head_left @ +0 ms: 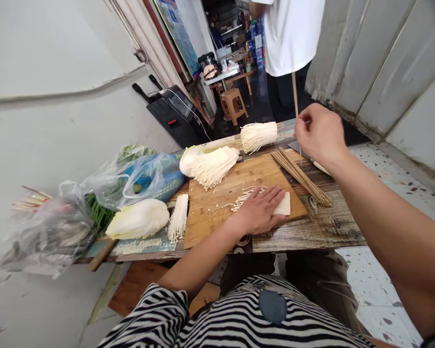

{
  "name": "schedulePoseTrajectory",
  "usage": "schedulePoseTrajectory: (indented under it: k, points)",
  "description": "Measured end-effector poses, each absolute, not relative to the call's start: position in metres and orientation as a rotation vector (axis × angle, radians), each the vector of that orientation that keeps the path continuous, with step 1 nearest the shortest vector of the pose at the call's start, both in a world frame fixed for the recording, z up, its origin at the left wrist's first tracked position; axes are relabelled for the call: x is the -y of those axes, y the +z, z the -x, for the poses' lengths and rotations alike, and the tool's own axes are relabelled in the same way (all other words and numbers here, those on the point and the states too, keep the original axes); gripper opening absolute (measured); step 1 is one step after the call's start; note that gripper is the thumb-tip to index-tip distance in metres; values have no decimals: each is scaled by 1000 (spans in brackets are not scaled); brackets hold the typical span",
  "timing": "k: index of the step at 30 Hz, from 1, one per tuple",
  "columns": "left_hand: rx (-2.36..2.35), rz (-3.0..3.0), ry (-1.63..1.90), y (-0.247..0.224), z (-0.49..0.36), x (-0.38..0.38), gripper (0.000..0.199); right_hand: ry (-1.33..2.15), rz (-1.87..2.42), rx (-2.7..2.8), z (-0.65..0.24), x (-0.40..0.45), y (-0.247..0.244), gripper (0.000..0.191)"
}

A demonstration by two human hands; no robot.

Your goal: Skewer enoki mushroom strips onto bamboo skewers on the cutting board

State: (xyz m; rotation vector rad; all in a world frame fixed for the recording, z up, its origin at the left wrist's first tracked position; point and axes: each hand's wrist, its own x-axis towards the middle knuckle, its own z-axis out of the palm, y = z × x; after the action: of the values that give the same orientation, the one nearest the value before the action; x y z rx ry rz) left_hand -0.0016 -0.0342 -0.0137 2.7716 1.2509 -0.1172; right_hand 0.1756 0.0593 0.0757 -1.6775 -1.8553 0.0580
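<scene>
My left hand [261, 210] lies flat, fingers stretched out, over a bunch of enoki mushrooms [283, 205] on the wooden cutting board [212, 224]. The pale cut base shows at its right, the thin stems at its left. Raised above the table's right side, my right hand [321, 133] pinches a thin wooden skewer [295, 94], held almost upright. Below that hand lies a bundle of skewers [300, 176], partly over the board's right edge. A larger enoki bunch [217, 164] rests at the board's far left corner.
Skewered enoki [259, 136] lie at the table's back. Left of the board are a small enoki bunch [178, 217], a napa cabbage [139, 219], a wooden handle [103, 253] and plastic bags [155, 174]. A knife [319, 166] lies at right. A person in a white shirt [292, 34] stands beyond.
</scene>
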Motion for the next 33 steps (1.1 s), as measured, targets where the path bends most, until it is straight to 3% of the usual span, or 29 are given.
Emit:
schedulePoseTrajectory:
  k: [6, 12, 21, 27, 33]
  points:
    - [-1686, -2636, -38, -24, -8, 31, 63, 338, 1803, 1687, -195, 87, 2, 37]
    - [-1640, -2576, -225, -10, -6, 27, 63, 366, 1442, 1855, -187, 163, -69, 41]
    - [-1637, -2600, -187, -21, -4, 30, 60, 347, 1430, 1975, -202, 186, -83, 54]
    - [-1648, -2528, -160, -15, -7, 29, 56, 150, 1369, 1968, -205, 188, -87, 38]
    - [-1679, -2563, -59, -24, -6, 28, 54, 150, 1362, 1978, -203, 185, -88, 38]
